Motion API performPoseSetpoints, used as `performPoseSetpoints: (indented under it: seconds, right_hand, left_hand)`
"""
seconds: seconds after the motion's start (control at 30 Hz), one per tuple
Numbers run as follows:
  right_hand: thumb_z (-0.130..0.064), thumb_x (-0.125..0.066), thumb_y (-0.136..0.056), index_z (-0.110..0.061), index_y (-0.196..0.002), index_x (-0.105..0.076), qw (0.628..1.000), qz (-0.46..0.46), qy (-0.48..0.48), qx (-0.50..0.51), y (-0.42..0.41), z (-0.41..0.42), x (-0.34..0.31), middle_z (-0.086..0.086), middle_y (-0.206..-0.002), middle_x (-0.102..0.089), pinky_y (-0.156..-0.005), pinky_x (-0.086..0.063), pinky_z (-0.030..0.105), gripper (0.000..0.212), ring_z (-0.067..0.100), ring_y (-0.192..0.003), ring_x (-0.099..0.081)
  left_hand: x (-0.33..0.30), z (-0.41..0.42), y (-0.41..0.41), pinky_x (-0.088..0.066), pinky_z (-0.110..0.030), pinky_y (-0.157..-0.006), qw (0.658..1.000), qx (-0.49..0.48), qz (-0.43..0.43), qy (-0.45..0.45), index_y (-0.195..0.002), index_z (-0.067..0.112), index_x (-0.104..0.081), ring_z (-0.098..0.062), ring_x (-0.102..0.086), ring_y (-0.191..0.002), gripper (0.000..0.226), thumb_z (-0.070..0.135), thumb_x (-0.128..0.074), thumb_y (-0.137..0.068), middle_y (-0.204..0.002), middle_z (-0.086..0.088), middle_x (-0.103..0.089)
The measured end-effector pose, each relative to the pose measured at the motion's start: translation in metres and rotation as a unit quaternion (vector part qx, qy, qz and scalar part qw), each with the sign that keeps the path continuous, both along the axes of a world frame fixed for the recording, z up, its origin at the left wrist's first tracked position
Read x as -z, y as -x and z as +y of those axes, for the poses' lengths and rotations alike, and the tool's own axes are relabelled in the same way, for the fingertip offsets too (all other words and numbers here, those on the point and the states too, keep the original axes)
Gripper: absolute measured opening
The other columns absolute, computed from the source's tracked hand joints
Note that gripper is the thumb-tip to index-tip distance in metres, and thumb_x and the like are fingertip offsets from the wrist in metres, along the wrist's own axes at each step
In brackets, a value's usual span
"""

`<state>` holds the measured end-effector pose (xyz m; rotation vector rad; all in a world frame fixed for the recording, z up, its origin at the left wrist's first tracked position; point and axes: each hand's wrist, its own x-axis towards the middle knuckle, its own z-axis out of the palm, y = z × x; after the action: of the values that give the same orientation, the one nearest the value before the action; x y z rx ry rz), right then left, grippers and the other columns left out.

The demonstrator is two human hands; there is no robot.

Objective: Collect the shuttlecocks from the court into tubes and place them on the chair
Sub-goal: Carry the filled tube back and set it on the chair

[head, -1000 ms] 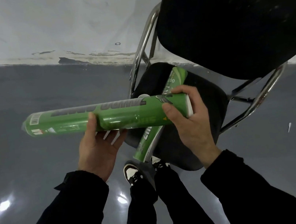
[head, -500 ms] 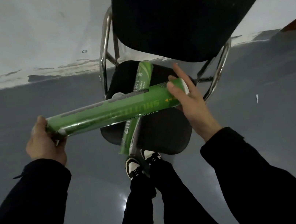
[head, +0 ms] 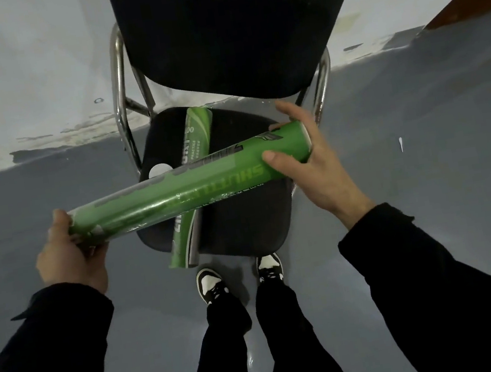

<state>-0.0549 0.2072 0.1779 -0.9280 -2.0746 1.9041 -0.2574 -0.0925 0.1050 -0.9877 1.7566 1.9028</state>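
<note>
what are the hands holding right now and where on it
One green shuttlecock tube, held by its two ends: left hand at the near-left end, right hand at the capped right end, above the chair.

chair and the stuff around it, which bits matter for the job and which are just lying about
Job:
- held tube, left hand, right hand
- second tube on the chair
- white cap

Lying about:
- white fleck on the floor

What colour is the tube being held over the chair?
Green, with grey lettering; the held tube shows best in the head view.
</note>
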Motion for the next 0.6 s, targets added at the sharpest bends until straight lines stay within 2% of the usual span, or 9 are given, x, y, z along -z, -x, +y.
performPoseSetpoints:
  seconds: [0.1, 0.2, 0.27, 0.33, 0.37, 0.4, 0.47, 0.53, 0.6]
  right_hand:
    - [-0.030, -0.064, -0.099, -0.034, -0.143, -0.043, 0.999, -0.013, 0.043, 0.029, -0.002, 0.011, -0.008, -0.010, -0.116, -0.056, -0.089, -0.061, 0.036, 0.049, 0.014, -0.106, -0.068]
    - [-0.038, -0.052, -0.104, -0.038, -0.138, -0.045, 0.992, -0.048, 0.109, 0.040, -0.003, 0.023, -0.018, -0.013, -0.123, -0.050, -0.081, -0.064, 0.040, 0.035, 0.019, -0.112, -0.063]
    - [-0.049, -0.043, -0.105, -0.042, -0.135, -0.046, 0.986, -0.075, 0.143, 0.042, -0.005, 0.030, -0.023, -0.010, -0.125, -0.051, -0.077, -0.064, 0.047, 0.031, 0.021, -0.115, -0.061]
    - [-0.060, -0.036, -0.103, -0.042, -0.133, -0.049, 0.971, -0.097, 0.209, 0.062, -0.008, 0.036, -0.022, -0.005, -0.125, -0.055, -0.077, -0.064, 0.053, 0.037, 0.023, -0.114, -0.064]
    - [-0.063, -0.036, -0.102, -0.042, -0.133, -0.051, 0.961, -0.102, 0.244, 0.080, -0.011, 0.039, -0.020, -0.003, -0.124, -0.058, -0.078, -0.063, 0.056, 0.041, 0.024, -0.113, -0.066]
    - [-0.065, -0.037, -0.100, -0.041, -0.132, -0.054, 0.952, -0.103, 0.272, 0.091, -0.014, 0.041, -0.016, -0.001, -0.124, -0.061, -0.078, -0.062, 0.058, 0.043, 0.025, -0.112, -0.068]
    - [-0.069, -0.041, -0.097, -0.039, -0.135, -0.055, 0.932, -0.105, 0.332, 0.099, -0.022, 0.046, -0.003, 0.001, -0.129, -0.065, -0.080, -0.060, 0.062, 0.050, 0.027, -0.116, -0.068]
    - [-0.072, -0.045, -0.094, -0.035, -0.139, -0.053, 0.912, -0.131, 0.374, 0.111, -0.033, 0.042, 0.015, 0.003, -0.133, -0.066, -0.082, -0.059, 0.061, 0.060, 0.028, -0.118, -0.068]
    - [-0.073, -0.043, -0.094, -0.029, -0.134, -0.056, 0.902, -0.189, 0.356, 0.155, -0.044, 0.032, 0.032, 0.006, -0.130, -0.068, -0.082, -0.061, 0.054, 0.061, 0.027, -0.113, -0.070]
  left_hand:
    - [-0.010, 0.013, -0.008, -0.063, -0.034, -0.076, 0.999, -0.001, 0.038, 0.014, -0.110, 0.019, -0.068, -0.016, -0.074, -0.105, 0.032, 0.044, -0.074, -0.092, -0.118, -0.004, -0.070]
    - [-0.016, 0.023, -0.019, -0.061, -0.027, -0.082, 0.997, 0.034, 0.076, -0.003, -0.113, 0.022, -0.064, -0.011, -0.071, -0.112, 0.026, 0.045, -0.063, -0.099, -0.115, 0.004, -0.067]
    - [-0.023, 0.033, -0.024, -0.061, -0.023, -0.078, 0.995, 0.022, 0.100, 0.003, -0.105, 0.027, -0.066, -0.002, -0.072, -0.101, 0.013, 0.039, -0.061, -0.102, -0.105, 0.010, -0.068]
    - [-0.025, 0.035, -0.024, -0.061, -0.020, -0.077, 0.990, -0.015, 0.136, -0.027, -0.089, 0.029, -0.071, 0.004, -0.071, -0.087, 0.019, 0.037, -0.062, -0.103, -0.087, 0.016, -0.072]
    - [-0.031, 0.038, -0.026, -0.058, -0.015, -0.079, 0.990, 0.007, 0.121, -0.067, -0.089, 0.034, -0.069, 0.008, -0.068, -0.084, 0.020, 0.038, -0.059, -0.105, -0.083, 0.019, -0.072]
    - [-0.033, 0.038, -0.026, -0.053, -0.014, -0.080, 0.990, 0.036, 0.101, -0.094, -0.096, 0.037, -0.066, 0.012, -0.063, -0.083, 0.015, 0.040, -0.056, -0.107, -0.086, 0.018, -0.071]
    - [-0.029, 0.030, -0.023, -0.048, -0.015, -0.077, 0.987, 0.064, 0.080, -0.120, -0.109, 0.023, -0.068, 0.013, -0.057, -0.083, 0.013, 0.030, -0.056, -0.107, -0.091, 0.001, -0.066]
    - [-0.028, 0.033, -0.020, -0.051, -0.011, -0.073, 0.991, 0.072, 0.095, -0.064, -0.091, 0.022, -0.073, 0.004, -0.060, -0.087, 0.022, 0.016, -0.058, -0.104, -0.082, 0.008, -0.063]
    - [-0.033, 0.050, -0.017, -0.057, -0.027, -0.077, 0.989, 0.102, 0.110, 0.022, -0.072, 0.023, -0.072, -0.005, -0.065, -0.082, 0.035, 0.024, -0.059, -0.104, -0.071, 0.013, -0.064]
